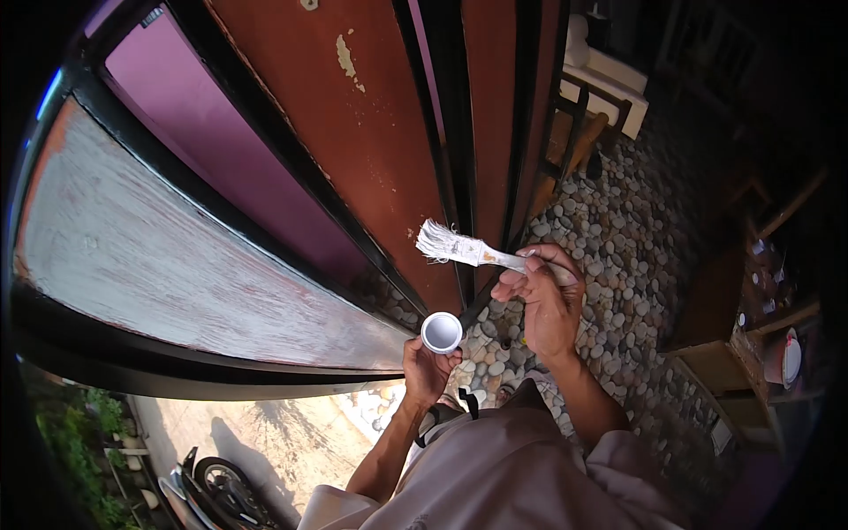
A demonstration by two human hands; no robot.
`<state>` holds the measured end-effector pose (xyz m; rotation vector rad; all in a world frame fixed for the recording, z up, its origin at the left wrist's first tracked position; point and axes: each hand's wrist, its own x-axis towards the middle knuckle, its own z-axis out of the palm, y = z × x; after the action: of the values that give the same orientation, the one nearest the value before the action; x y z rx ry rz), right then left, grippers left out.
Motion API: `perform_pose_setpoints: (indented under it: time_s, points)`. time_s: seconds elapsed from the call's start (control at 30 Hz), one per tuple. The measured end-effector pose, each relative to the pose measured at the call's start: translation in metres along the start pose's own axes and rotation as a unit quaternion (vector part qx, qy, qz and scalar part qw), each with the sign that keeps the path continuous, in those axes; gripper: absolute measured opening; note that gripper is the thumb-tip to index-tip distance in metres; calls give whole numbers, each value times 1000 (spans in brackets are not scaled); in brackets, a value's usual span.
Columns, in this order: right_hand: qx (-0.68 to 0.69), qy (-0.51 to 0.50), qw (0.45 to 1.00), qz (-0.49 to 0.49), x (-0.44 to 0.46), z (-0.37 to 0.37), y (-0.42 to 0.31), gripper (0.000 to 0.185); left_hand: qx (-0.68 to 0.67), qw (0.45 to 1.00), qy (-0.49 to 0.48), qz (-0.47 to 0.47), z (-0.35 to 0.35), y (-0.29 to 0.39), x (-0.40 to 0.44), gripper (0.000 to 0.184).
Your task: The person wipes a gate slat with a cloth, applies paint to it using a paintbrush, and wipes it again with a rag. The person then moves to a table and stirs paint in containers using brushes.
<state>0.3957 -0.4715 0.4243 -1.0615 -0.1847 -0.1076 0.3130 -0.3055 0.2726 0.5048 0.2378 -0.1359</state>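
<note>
My right hand (548, 296) is closed round the handle of a paintbrush (459, 246), whose splayed white bristles point left, in front of a red-brown panel (389, 168). Below and to the left of it, my left hand (427, 371) holds a small round cup (442, 333) from underneath. The cup's opening faces up and its inside looks pale. Brush and cup are apart. At the left, a panel (177, 265) bears streaky whitish-grey paint, with reddish patches at its edge, inside a black frame.
Pebble-patterned floor (618, 291) spreads to the right. A wooden cabinet (729, 389) with a bucket (782, 358) stands at the far right, a wooden chair (574, 146) at the upper right. A motorcycle (225, 486) and plants (102, 411) are outside at the lower left.
</note>
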Motion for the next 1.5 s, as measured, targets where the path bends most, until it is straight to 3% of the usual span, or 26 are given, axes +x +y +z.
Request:
perform_pose_setpoints:
  time_s: [0.2, 0.37, 0.5, 0.6, 0.73, 0.93, 1.0, 1.07, 1.13, 1.17, 1.23, 1.27, 1.33, 1.5]
  points:
    - [83, -14, 990, -114, 20, 46, -31, 17, 14, 999, 11, 31, 2, 7, -22, 46]
    - [97, -14, 988, -117, 24, 74, -26, 15, -2, 999, 23, 39, -7, 11, -36, 50]
    - [61, 25, 997, -50, 9, 58, 6, 13, 4, 999, 26, 47, -7, 13, -41, 51]
    - [31, 42, 997, -62, 5, 52, 1, 13, 9, 999, 24, 47, -8, 14, -44, 51]
    - [55, 16, 982, -178, 14, 76, -42, 16, 14, 998, 21, 50, -7, 16, -46, 51]
    - [53, -24, 985, -161, 25, 87, -29, 16, 18, 998, 25, 59, -8, 18, -50, 52]
    - [-13, -5, 995, -103, 13, 68, -14, 15, 19, 998, 22, 61, -9, 17, -51, 53]
    - [-45, -5, 993, -107, 2, 51, 0, 13, 7, 997, 44, 64, -1, 16, -55, 50]
    - [-94, -28, 973, -210, 0, 43, -6, 17, -4, 996, 63, 67, 2, 16, -54, 46]
    - [-92, -31, 972, -213, 5, 41, -15, 17, -3, 996, 63, 62, 0, 16, -56, 47]
    - [-260, -80, 865, -423, 22, 47, -48, 29, -6, 997, 48, 53, -2, 17, -57, 47]
    - [-256, -80, 862, -430, 29, 53, -59, 29, -3, 997, 52, 51, -6, 18, -57, 48]
    - [-316, -98, 772, -543, 44, 64, -79, 43, 1, 997, 49, 56, -8, 18, -59, 49]
    - [-303, -143, 704, -626, 80, 86, -108, 48, 4, 996, 51, 70, -7, 16, -60, 49]
